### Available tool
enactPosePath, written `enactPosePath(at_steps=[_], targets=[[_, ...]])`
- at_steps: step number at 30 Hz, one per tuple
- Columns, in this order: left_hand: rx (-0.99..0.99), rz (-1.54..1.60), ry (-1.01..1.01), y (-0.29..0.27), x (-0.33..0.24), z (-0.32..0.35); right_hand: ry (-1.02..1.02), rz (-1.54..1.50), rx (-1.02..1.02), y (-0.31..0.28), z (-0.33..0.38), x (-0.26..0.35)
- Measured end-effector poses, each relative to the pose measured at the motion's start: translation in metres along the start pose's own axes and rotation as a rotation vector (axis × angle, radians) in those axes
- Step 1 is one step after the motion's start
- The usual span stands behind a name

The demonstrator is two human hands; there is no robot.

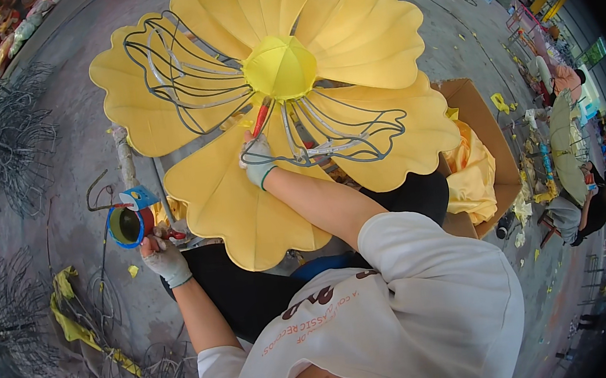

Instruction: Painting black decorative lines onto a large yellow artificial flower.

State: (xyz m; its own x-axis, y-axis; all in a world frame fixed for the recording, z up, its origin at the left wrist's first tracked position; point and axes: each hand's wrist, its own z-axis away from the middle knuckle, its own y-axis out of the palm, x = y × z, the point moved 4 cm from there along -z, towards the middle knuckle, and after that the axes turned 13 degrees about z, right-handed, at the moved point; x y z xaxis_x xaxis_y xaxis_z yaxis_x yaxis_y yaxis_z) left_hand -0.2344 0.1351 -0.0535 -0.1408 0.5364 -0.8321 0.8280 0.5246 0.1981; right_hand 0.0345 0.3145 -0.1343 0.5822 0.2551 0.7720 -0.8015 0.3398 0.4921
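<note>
A large fabric flower (pixel 276 214) with scalloped yellow petals spreads in front of me, over my lap. Dark wire outlines on white-wrapped stems (pixel 313 147) stand over some petals. At its middle is a brighter yellow dome (pixel 281 67). My gloved right hand (pixel 258 160) is closed round a slim tool with a red handle (pixel 261 117); the tool's end reaches the dome's lower edge, and its kind is unclear. Lower left, my gloved left hand (pixel 166 262) grips a small blue-rimmed can (pixel 130 226) with dark contents. A red handle (pixel 175 234) shows beside those fingers.
A cardboard box (pixel 501 161) with shiny yellow cloth (pixel 471 175) stands to the right of the flower. Bundles of dark wire (pixel 6 139) and yellow scraps (pixel 73 324) lie at left. Further right, a person (pixel 600 206) sits by a pale umbrella-like piece (pixel 567 146).
</note>
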Motion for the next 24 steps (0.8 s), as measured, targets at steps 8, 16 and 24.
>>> enactPosePath(at_steps=[8, 16, 24], targets=[[-0.037, 0.333, -0.217, -0.02, 0.024, 0.001, 0.021, 0.019, -0.05, -0.001, -0.001, 0.003], [-0.01, 0.345, -0.048, -0.021, 0.025, 0.001, 0.048, 0.017, -0.11, -0.008, 0.001, -0.012], [0.016, 0.546, -0.114, -0.021, 0.024, -0.002, 0.071, 0.0, -0.168, -0.015, -0.017, -0.004]])
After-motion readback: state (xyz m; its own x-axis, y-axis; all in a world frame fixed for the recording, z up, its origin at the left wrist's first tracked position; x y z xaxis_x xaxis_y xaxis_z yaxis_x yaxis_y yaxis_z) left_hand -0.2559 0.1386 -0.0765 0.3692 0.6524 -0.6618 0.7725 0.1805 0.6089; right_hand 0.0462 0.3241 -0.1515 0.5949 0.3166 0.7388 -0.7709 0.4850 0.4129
